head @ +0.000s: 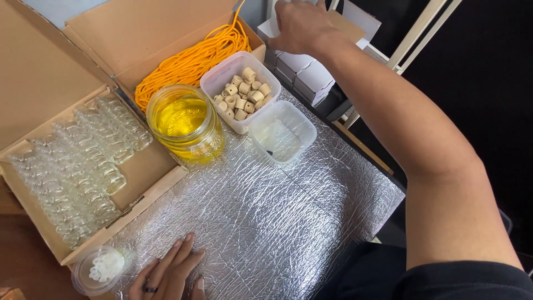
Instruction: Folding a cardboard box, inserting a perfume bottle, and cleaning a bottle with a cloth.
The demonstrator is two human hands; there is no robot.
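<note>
Right hand [302, 25] spread on white boxes [311, 75] — grip unclear, left hand [169, 275] flat, released, on foil mat [266, 216], open cardboard box [39, 83] beyond.

White cardboard boxes [311, 75] stacked just past the foil mat's [266, 211] far edge, tops partly hidden.

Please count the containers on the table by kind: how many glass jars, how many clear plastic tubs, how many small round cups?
Glass jar with yellow liquid: 1
Clear plastic tubs, one with corks, one nearly empty: 2
Small round cup of white pieces: 1
Total: 4
</note>
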